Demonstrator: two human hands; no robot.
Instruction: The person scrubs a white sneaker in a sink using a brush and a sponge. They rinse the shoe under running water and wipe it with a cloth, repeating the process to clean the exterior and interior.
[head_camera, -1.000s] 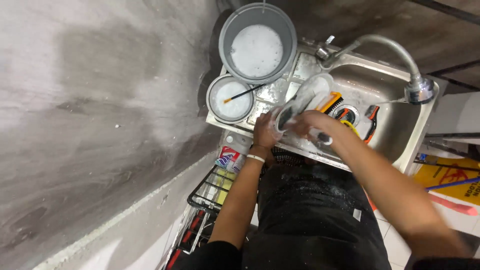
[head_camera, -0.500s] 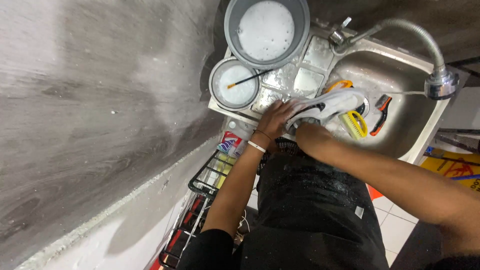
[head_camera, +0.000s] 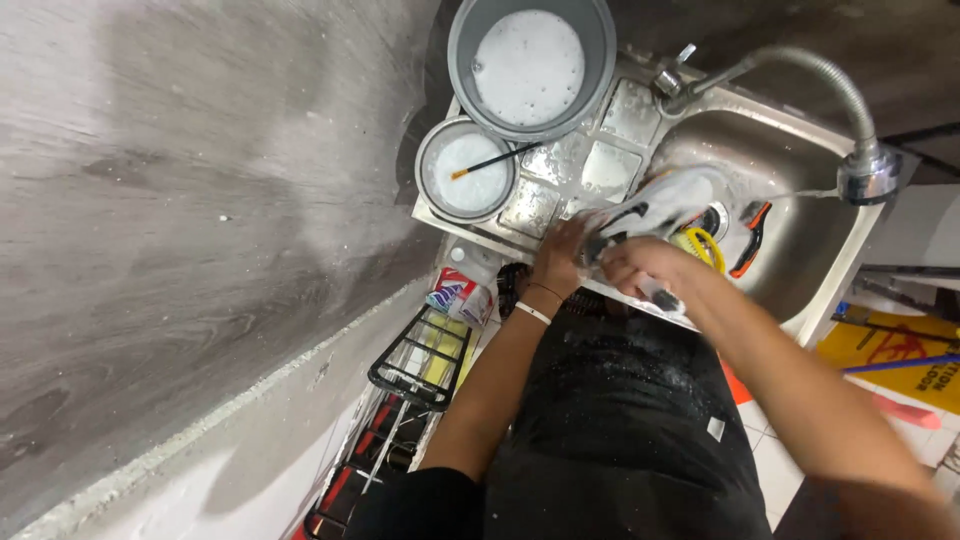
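Sink basin (head_camera: 800, 250) crowded near drain by orange-handled tool (head_camera: 748, 240) and yellow item (head_camera: 705, 245); far basin wall left bare; overhead passage crossed by flexible faucet hose (head_camera: 820, 75) and spray head (head_camera: 868, 172); drainboard (head_camera: 610, 165) blocked at rear by large grey bucket (head_camera: 530, 65) and smaller foamy bucket (head_camera: 465, 170); tiles between seemingly free, view blurred; front edge occupied by left hand (head_camera: 560, 260), right hand (head_camera: 640, 268) and white shoe (head_camera: 655, 205).

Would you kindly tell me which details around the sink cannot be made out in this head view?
- White shoe: blurred by motion; its heel is hidden behind both hands.
- Left hand: fingers tucked behind the shoe.
- Dark object in the right hand: blurred, kind unclear.
- Yellow floor sign: cut off by the right edge.
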